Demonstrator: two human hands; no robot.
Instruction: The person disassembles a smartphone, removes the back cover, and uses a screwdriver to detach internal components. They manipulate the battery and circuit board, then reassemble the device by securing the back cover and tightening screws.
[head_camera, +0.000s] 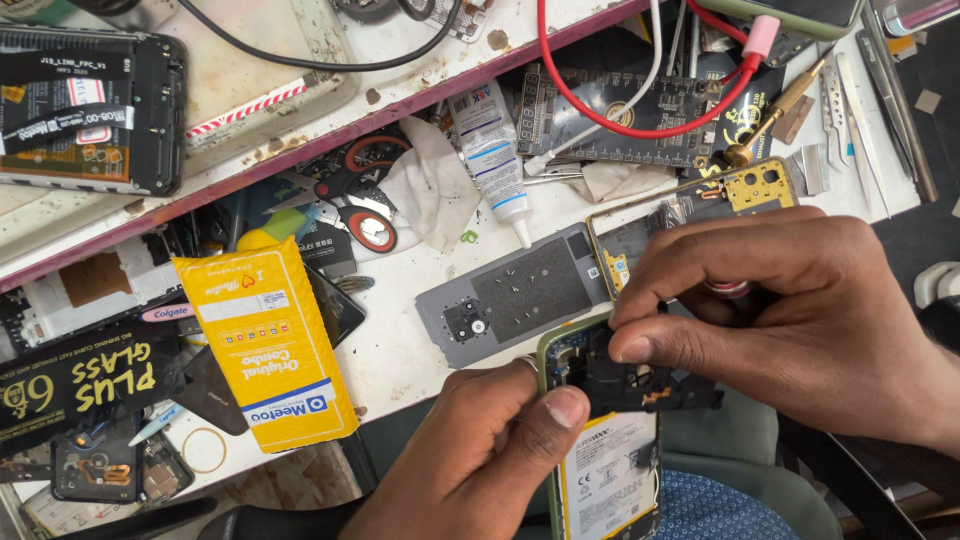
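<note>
A yellow box (268, 340) is lying at nine o'clock, glue tube (493, 155) at twelve. Both hands, left (480, 455) and right (790, 310), are pinching the opened green phone's (605, 470) black cover (640, 385).

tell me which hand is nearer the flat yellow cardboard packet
Left. The left hand sits just right of the flat yellow cardboard packet; the right hand is farther right, beyond the opened phone.
</note>
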